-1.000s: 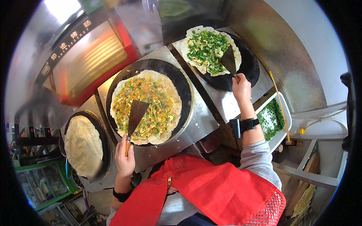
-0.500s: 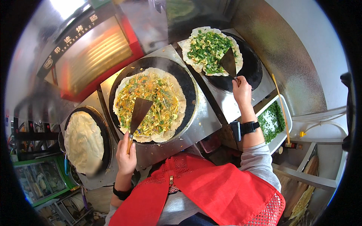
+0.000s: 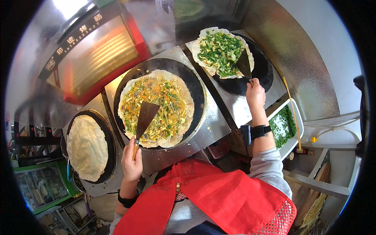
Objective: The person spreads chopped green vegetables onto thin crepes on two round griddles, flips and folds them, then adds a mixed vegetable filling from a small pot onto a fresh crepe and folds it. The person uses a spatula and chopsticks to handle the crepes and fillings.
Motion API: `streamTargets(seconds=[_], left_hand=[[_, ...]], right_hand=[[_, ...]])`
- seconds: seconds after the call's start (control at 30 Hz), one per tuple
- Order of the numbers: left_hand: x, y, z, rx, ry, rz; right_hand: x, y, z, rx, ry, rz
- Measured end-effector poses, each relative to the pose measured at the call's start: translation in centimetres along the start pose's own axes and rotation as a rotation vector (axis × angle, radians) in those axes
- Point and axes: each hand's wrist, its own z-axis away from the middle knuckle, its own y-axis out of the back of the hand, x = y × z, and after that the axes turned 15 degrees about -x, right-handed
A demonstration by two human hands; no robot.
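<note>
Wrapped round a wooden handle, my left hand (image 3: 132,162) grips a flat metal spatula (image 3: 147,116). Its blade lies over shredded vegetables (image 3: 156,98) spread on a thin pancake (image 3: 187,102), which rests on the middle round griddle (image 3: 200,100). At the upper right, my right hand (image 3: 255,93) holds a second spatula (image 3: 243,64). That blade is at the right edge of another pancake (image 3: 207,70) topped with chopped greens and yellow egg-like bits (image 3: 219,53). This pancake sits toward the left of the right griddle (image 3: 263,66) and overhangs its edge.
A plain pancake (image 3: 87,147) covers the left griddle (image 3: 112,156). Behind stands a red-framed sausage roller cabinet (image 3: 141,43). On the right, a white tray (image 3: 298,117) holds chopped greens (image 3: 285,125), with a long wooden stick (image 3: 291,105) across its rim.
My right hand and its spatula have moved slightly right, the blade now nearer the pancake's edge. The greens-topped pancake has shifted slightly right. My left hand has hardly moved.
</note>
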Motion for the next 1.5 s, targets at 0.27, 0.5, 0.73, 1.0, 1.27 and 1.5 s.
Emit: streamTargets(seconds=[0.27, 0.5, 0.73, 1.0, 1.27, 1.5], left_hand=[[0.2, 0.0, 0.1, 0.003, 0.004, -0.020], [0.6, -0.5, -0.2, 0.002, -0.027, -0.014], [0.8, -0.7, -0.1, -0.077, 0.060, 0.019], [1.5, -0.5, -0.1, -0.048, 0.044, -0.004], [0.0, -0.7, 0.1, 0.024, 0.055, 0.118], [0.9, -0.5, -1.2, -0.111, -0.020, -0.218]], right_hand=[[1.4, 0.1, -2.6, -0.014, -0.063, 0.013], [2.8, -0.8, -4.7, -0.028, -0.055, 0.078], [3.7, -1.9, -7.2, 0.000, -0.014, 0.123], [3.1, -1.5, -8.1, 0.013, -0.050, 0.159], [-3.2, 0.1, 0.0, 0.153, 0.235, -0.245], [-12.5, -0.3, 9.5, -0.390, 0.567, -0.637]])
